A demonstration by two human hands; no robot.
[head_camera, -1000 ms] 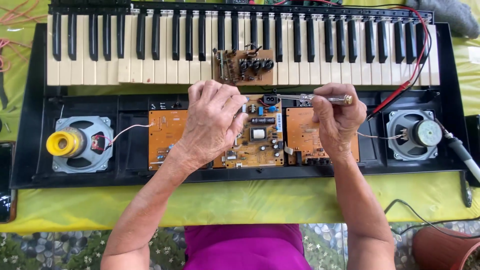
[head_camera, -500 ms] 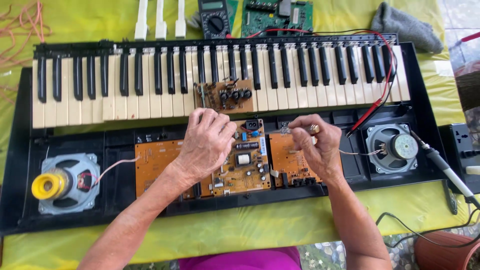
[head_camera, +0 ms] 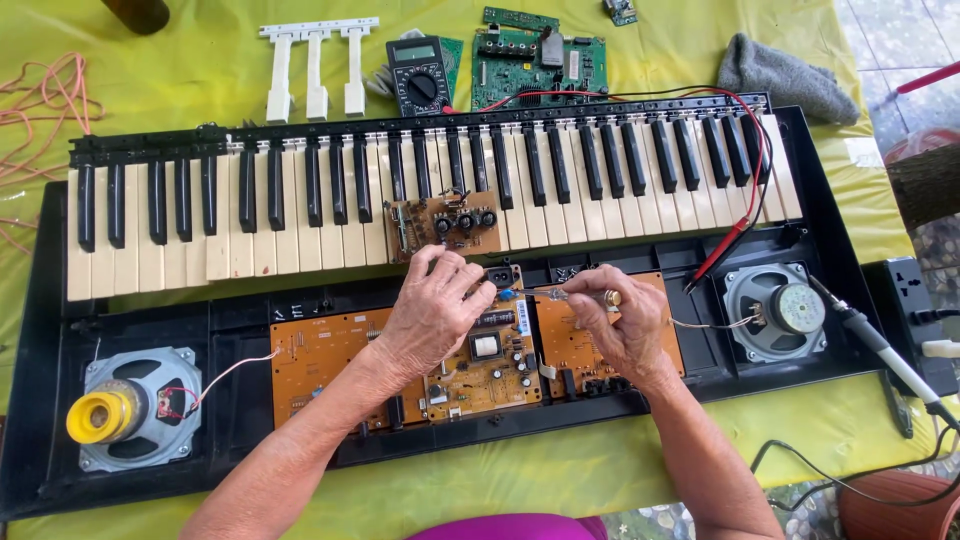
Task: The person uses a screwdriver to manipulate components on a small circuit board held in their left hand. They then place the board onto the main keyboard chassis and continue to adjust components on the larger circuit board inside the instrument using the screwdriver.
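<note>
Camera view lifting back since before, right hand (head_camera: pixel 625 325) fingers pinching a screwdriver (head_camera: pixel 585 296) lying crosswise (tip pointing left), left hand (head_camera: pixel 432 312) fingers curling loosely, resting on the circuit board (head_camera: pixel 490 365).

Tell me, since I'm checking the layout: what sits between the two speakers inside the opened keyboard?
In the head view, three orange circuit boards lie between left speaker and right speaker, under both hands.

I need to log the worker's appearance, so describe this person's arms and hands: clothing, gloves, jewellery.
Both forearms are bare, with no sleeves reaching them. The left hand and right hand wear no gloves, and no ring, watch or bracelet shows. A magenta garment covers the torso at the bottom edge.
</note>
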